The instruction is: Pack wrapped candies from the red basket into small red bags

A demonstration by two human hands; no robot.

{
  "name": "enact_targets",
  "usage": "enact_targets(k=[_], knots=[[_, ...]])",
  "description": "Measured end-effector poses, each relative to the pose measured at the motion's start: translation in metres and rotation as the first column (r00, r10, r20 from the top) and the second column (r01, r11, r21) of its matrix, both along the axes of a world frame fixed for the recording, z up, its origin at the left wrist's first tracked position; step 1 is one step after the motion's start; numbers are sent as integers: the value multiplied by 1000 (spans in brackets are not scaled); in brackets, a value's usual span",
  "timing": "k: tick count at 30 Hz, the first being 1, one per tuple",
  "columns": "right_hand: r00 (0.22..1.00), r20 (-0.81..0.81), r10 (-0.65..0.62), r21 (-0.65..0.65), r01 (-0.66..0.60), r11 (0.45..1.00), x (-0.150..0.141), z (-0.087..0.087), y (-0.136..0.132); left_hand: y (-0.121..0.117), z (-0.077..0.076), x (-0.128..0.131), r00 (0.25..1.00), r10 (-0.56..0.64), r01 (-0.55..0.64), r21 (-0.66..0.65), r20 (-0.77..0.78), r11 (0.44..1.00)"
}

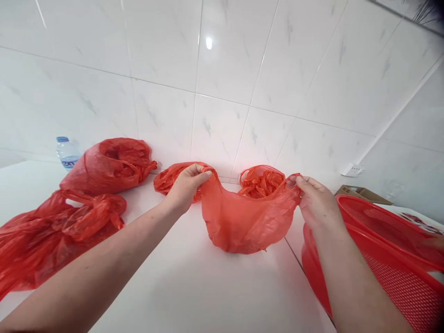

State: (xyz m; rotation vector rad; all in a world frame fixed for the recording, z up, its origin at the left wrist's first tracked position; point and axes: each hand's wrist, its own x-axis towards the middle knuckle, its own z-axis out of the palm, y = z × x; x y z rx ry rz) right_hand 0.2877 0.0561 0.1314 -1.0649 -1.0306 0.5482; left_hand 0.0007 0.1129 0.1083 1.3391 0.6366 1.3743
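One red bag (246, 224) was held stretched above the table (208, 291), one upper corner pinched by the left hand (189, 184), the other by the right hand (316, 200). Four other bags (107, 166) were counted: two at the table's left, two along its back. One bottle (67, 153) was set at its back left; red basketry (402, 277), number unclear, at its right was partly hidden by the right forearm (354, 277)

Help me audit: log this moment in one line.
left hand: pinching; right hand: pinching; red bag: hanging between them; red basket: at right
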Motion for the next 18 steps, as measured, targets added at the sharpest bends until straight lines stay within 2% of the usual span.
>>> enact_targets(k=[3,5,7,9,11,13,15,18], knots=[[1000,13,-7,25,7,1000,-2,23,-5,-1,33,2,998,-14,11,61,54,998],[1000,13,-24,45,23,999,-3,31,-9,-4,52,4,997,-18,8,119,78,993],[999,21,-46,54,45,998,-1,30,-13,-8,62,6,998,-24,14,160,58,987],[998,31,-61,41,60,997,2,18,-16,-14,63,6,1000,-6,6,173,2,985],[997,50,-60,-19,61,998,6,-1,-21,-22,53,2,996,29,-14,163,-90,986],[993,108,-52,-106,63,992,8,-24,-28,-32,36,-6,974,75,-39,163,-216,986],[987,145,-72,-156,95,983,10,-46,-39,-43,11,-20,927,152,-84,205,-344,975],[994,41,-103,-150,108,983,11,-75,-52,-58,-35,-48,821,313,-175,312,-478,934]])
